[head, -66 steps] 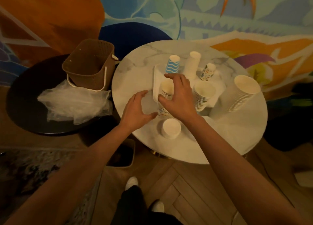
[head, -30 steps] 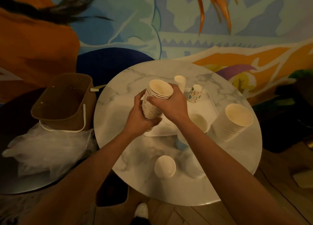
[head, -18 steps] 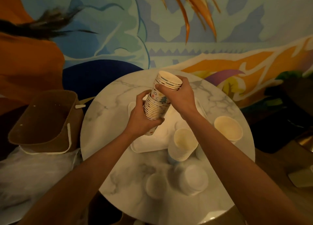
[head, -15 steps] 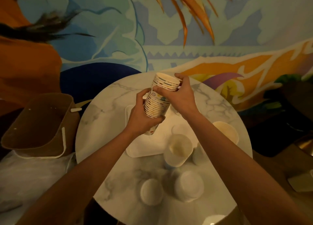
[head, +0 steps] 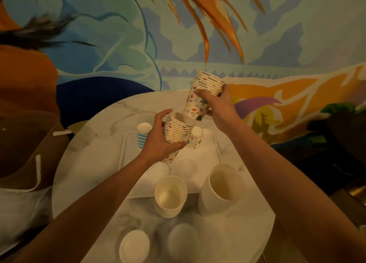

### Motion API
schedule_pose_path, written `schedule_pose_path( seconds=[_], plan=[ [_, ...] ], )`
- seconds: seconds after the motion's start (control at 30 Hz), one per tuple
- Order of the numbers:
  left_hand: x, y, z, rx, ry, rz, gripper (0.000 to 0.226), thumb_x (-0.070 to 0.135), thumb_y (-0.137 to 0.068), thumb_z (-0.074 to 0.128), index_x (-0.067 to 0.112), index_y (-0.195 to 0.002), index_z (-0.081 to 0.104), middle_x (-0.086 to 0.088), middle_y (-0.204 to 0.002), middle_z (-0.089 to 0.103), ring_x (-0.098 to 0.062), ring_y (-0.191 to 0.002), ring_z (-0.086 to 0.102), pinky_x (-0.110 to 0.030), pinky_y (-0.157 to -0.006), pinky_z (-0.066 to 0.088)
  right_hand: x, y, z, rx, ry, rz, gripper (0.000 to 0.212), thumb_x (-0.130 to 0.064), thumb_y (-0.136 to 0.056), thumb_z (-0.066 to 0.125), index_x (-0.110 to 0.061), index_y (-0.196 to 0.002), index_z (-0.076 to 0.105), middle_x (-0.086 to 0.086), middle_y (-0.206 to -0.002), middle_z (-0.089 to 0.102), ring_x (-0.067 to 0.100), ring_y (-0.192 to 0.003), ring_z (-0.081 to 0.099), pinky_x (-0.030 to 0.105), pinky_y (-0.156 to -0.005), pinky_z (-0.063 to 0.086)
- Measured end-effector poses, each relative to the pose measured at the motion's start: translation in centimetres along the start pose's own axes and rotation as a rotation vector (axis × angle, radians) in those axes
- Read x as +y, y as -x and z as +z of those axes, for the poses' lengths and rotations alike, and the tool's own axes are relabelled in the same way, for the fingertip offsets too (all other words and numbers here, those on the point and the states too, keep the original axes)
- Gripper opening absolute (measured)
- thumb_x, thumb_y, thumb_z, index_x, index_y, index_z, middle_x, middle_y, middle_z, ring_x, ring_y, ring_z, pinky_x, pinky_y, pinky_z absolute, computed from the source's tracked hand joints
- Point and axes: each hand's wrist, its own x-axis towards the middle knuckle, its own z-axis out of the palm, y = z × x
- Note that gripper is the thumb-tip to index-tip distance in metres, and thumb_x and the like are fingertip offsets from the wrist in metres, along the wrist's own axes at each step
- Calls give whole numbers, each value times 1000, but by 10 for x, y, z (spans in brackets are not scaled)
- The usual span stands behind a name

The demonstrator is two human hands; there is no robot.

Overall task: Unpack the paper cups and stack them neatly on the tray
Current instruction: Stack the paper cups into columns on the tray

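Two printed cup stacks are clamped in our grips above the tray [head: 215, 153]: lower stack [head: 177, 130] in our left hand [head: 158, 144], upper stack [head: 204, 95] in our right hand [head: 219, 104]. Few cups stand on the tray; several stacks wait on the tabletop [head: 83, 163].

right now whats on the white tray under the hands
A blue striped cup and a floral cup stand on the white tray; the left hand and its stack cover the space between.

Looks like a café or lounge: bold painted mural [head: 198, 35] across the far wall, round marble tabletop [head: 111, 120], brown basket [head: 21, 150] at left.
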Motion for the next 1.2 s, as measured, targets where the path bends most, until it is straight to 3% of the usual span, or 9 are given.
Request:
schedule_pose_path(
  seconds=[0.17, 0.3, 0.43, 0.6, 0.7, 0.83, 0.97, 1.1, 1.2],
  plan=[
    [-9, -3, 1, 89, -4, -36, 95, 12, -61, 87, 32, -133, 28, 12, -113, 52, 1, -97, 58, -13, -75, 50, 12, -28, -38, 7, 210, -93, 82, -15, -72, 79, -23, -136, 29, 1, -120, 50, 19, -104, 58, 38, -85, 54],
    [-10, -5, -5, 126, -26, -66, 94, 13, -61, 86, 42, -127, 26, 17, -110, 53, 6, -96, 57, -14, -76, 47, 44, -46, -63, -199, 882, -151, 88, -22, -62, 81, -29, -135, 32, 10, -122, 48, 27, -108, 54, 43, -88, 50],
    [-10, -10, -5, 160, -13, -89, 93, 9, -63, 85, 38, -128, 24, 21, -114, 48, 14, -96, 53, -4, -74, 44, 62, -59, -69, -471, 1581, -154, 96, -33, -64, 80, -35, -142, 24, 10, -132, 42, 33, -121, 45, 44, -94, 45],
    [-13, -12, -2, 183, 7, -96, 93, 6, -65, 83, 34, -131, 24, 10, -125, 47, 5, -105, 53, -5, -75, 46, 67, -71, -40, -659, 1996, -280, 93, -37, -70, 77, -33, -144, 22, 7, -133, 41, 28, -123, 43, 41, -92, 41],
    [-13, -10, -2, 192, 4, -98, 92, 5, -65, 82, 34, -129, 23, 14, -121, 47, 15, -101, 52, -1, -70, 44, 72, -76, -23, -698, 2156, -329, 87, -35, -74, 74, -30, -144, 23, 6, -134, 41, 26, -125, 41, 39, -94, 39],
    [-17, -7, -2, 203, -5, -122, 92, 7, -66, 82, 36, -128, 22, 21, -117, 47, 18, -98, 51, -2, -70, 44, 76, -81, -6, -726, 2237, -364, 78, -34, -76, 72, -29, -142, 31, 4, -132, 44, 25, -124, 43, 38, -94, 39],
    [-22, -4, -1, 198, -10, -141, 92, 9, -66, 83, 39, -128, 21, 19, -119, 46, 12, -101, 51, -3, -72, 43, 77, -83, 1, -779, 2186, -370, 73, -32, -74, 74, -31, -138, 38, 1, -127, 49, 23, -119, 49, 34, -80, 38],
    [-22, -3, 1, 188, 5, -143, 91, 10, -66, 82, 39, -127, 21, 14, -122, 48, 7, -103, 53, -4, -72, 45, 66, -94, -8, -749, 1732, -169, 78, -29, -65, 82, -28, -133, 45, 2, -128, 49, 24, -118, 50, 35, -91, 45],
    [-19, -3, 4, 184, 12, -141, 91, 9, -66, 83, 38, -127, 22, 15, -120, 47, 9, -101, 53, -3, -71, 45, 65, -97, -15, -673, 1495, -149, 68, -25, -64, 84, -21, -125, 54, 5, -124, 56, 24, -113, 53, 37, -92, 47]
  ],
)
